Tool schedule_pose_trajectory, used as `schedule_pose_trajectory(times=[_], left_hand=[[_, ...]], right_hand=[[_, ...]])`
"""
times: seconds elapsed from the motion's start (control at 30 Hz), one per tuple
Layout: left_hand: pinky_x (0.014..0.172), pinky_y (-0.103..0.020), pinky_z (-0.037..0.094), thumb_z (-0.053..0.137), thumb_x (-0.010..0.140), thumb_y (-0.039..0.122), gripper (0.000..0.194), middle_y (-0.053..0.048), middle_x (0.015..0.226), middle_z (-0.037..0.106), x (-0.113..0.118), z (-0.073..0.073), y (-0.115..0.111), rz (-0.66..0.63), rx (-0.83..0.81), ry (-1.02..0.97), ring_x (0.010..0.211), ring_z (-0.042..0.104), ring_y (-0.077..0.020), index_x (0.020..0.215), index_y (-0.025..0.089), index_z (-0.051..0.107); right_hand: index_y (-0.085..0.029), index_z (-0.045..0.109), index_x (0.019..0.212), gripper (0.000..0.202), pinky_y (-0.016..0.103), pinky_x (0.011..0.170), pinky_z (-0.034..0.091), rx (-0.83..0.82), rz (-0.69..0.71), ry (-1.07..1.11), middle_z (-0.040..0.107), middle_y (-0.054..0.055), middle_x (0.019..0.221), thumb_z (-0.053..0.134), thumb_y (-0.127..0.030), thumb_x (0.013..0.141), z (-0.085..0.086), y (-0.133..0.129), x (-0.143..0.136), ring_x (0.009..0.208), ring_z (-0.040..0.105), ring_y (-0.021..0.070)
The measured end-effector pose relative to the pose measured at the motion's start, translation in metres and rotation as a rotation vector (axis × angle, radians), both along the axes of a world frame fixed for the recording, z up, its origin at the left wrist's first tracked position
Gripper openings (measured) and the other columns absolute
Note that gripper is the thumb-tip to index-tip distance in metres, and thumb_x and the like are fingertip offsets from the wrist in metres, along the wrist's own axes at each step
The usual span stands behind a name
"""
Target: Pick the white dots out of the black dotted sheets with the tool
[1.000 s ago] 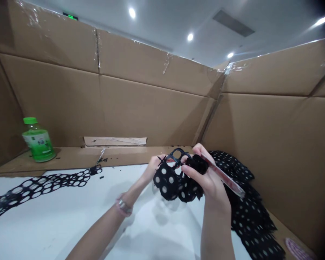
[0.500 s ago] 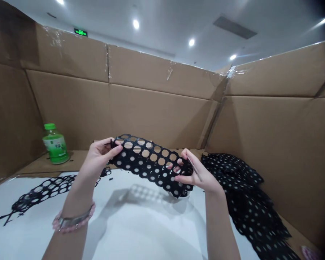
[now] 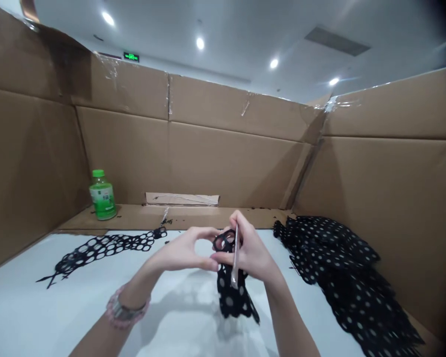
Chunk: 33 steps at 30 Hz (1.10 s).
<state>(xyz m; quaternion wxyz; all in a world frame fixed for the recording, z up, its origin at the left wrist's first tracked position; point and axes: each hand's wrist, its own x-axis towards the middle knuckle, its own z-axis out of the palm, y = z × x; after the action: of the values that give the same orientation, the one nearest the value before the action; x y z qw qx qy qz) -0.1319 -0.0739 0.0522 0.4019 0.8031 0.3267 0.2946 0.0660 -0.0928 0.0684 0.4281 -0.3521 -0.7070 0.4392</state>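
Observation:
A black perforated sheet (image 3: 228, 300) hangs bunched between my hands above the white table. My right hand (image 3: 250, 253) pinches its upper part and also holds a slim metal tool, apparently tweezers (image 3: 235, 275), pointing down in front of it. My left hand (image 3: 186, 250) curves in from the left, its thumb and fingertips closed at the sheet's top edge; the exact contact is partly hidden. To the left lies a lacy black strip with large round holes (image 3: 104, 246). A pile of black sheets with small dots (image 3: 342, 263) is at the right.
Cardboard walls (image 3: 215, 153) enclose the white table (image 3: 18, 302) at the back and sides. A green bottle (image 3: 103, 198) stands in the back left corner. A flat cardboard piece (image 3: 182, 199) leans at the back wall, with small black scraps (image 3: 167, 221) near it.
The sheet was stretched wide between both hands; now it is gathered and hangs down. My left hand has moved right, close to my right hand. The view has shifted slightly left.

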Motion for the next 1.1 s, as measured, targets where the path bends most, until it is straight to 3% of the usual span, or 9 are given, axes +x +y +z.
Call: schedule_pose_trajectory(times=[0.1, 0.2, 0.33, 0.43, 0.5, 0.57, 0.73, 0.97, 1.1], left_hand=[[0.084, -0.031, 0.048, 0.073, 0.073, 0.033, 0.021, -0.005, 0.085, 0.071, 0.018, -0.006, -0.004, -0.025, -0.027, -0.138, 0.088, 0.063, -0.0227, 0.082, 0.014, 0.070], [0.073, -0.025, 0.045, 0.073, 0.072, 0.028, 0.018, -0.001, 0.069, 0.062, 0.017, -0.004, -0.007, 0.129, 0.027, -0.317, 0.073, 0.057, -0.0163, 0.068, 0.014, 0.062], [0.064, -0.023, 0.043, 0.075, 0.070, 0.027, 0.024, 0.001, 0.062, 0.056, -0.002, 0.007, -0.011, 0.290, 0.077, -0.449, 0.064, 0.053, -0.0141, 0.062, 0.016, 0.056], [0.068, -0.025, 0.047, 0.079, 0.067, 0.029, 0.021, -0.001, 0.070, 0.063, -0.021, 0.014, -0.012, 0.134, 0.047, -0.290, 0.069, 0.057, -0.0163, 0.076, 0.016, 0.065], [0.076, -0.028, 0.050, 0.085, 0.059, 0.032, 0.041, -0.003, 0.080, 0.068, -0.029, 0.015, -0.013, -0.064, 0.000, -0.178, 0.077, 0.062, -0.0193, 0.094, 0.017, 0.069], [0.081, -0.031, 0.050, 0.087, 0.057, 0.035, 0.051, -0.005, 0.085, 0.070, -0.028, 0.015, -0.013, -0.113, -0.006, -0.162, 0.081, 0.063, -0.0210, 0.102, 0.017, 0.069], [0.074, -0.028, 0.050, 0.077, 0.071, 0.035, 0.024, -0.005, 0.079, 0.069, -0.004, 0.012, -0.025, 0.202, 0.146, -0.230, 0.075, 0.062, -0.0190, 0.085, 0.016, 0.072], [0.060, -0.023, 0.046, 0.067, 0.080, 0.030, 0.015, -0.003, 0.074, 0.068, 0.007, 0.012, -0.032, 0.249, 0.139, -0.301, 0.067, 0.058, -0.0158, 0.084, 0.015, 0.071], [0.054, -0.022, 0.043, 0.065, 0.084, 0.033, 0.024, -0.001, 0.062, 0.061, 0.006, 0.008, -0.026, 0.296, 0.087, -0.367, 0.059, 0.053, -0.0132, 0.070, 0.015, 0.066]], right_hand=[[-0.027, 0.027, 0.079, 0.065, 0.023, 0.055, 0.047, 0.071, -0.094, 0.086, 0.068, -0.006, 0.076, 0.089, -0.022, 0.058, 0.006, -0.005, 0.003, 0.061, 0.062, 0.0119], [-0.027, 0.026, 0.081, 0.067, 0.023, 0.059, 0.053, 0.022, -0.025, 0.193, 0.068, -0.004, 0.088, 0.089, -0.022, 0.057, 0.014, -0.005, 0.015, 0.068, 0.066, 0.0126], [-0.027, 0.030, 0.080, 0.066, 0.020, 0.062, 0.056, -0.006, 0.026, 0.245, 0.062, -0.007, 0.082, 0.090, -0.018, 0.054, 0.016, -0.001, 0.022, 0.074, 0.069, 0.0122], [-0.027, 0.031, 0.081, 0.057, 0.018, 0.065, 0.055, 0.063, -0.029, 0.324, 0.066, -0.006, 0.082, 0.085, -0.018, 0.064, 0.016, 0.000, 0.015, 0.076, 0.071, 0.0106], [-0.027, 0.029, 0.081, 0.054, 0.019, 0.069, 0.056, 0.077, -0.003, 0.333, 0.071, -0.004, 0.087, 0.082, -0.019, 0.070, 0.016, -0.002, 0.007, 0.075, 0.071, 0.0098], [-0.027, 0.028, 0.081, 0.055, 0.021, 0.071, 0.057, 0.063, 0.069, 0.312, 0.073, -0.004, 0.086, 0.082, -0.018, 0.071, 0.015, -0.004, -0.004, 0.072, 0.071, 0.0096], [-0.026, 0.030, 0.081, 0.053, 0.027, 0.073, 0.059, 0.128, 0.028, 0.311, 0.069, -0.006, 0.083, 0.081, -0.017, 0.072, 0.011, -0.008, -0.025, 0.079, 0.071, 0.0130], [-0.026, 0.032, 0.079, 0.041, 0.028, 0.074, 0.056, 0.263, -0.082, 0.242, 0.073, -0.002, 0.089, 0.073, -0.020, 0.081, 0.008, -0.013, -0.035, 0.082, 0.071, 0.0154], [-0.026, 0.038, 0.080, 0.026, 0.031, 0.073, 0.054, 0.378, -0.298, 0.518, 0.075, 0.002, 0.085, 0.050, -0.044, 0.095, 0.009, -0.009, -0.031, 0.082, 0.071, 0.0175]])
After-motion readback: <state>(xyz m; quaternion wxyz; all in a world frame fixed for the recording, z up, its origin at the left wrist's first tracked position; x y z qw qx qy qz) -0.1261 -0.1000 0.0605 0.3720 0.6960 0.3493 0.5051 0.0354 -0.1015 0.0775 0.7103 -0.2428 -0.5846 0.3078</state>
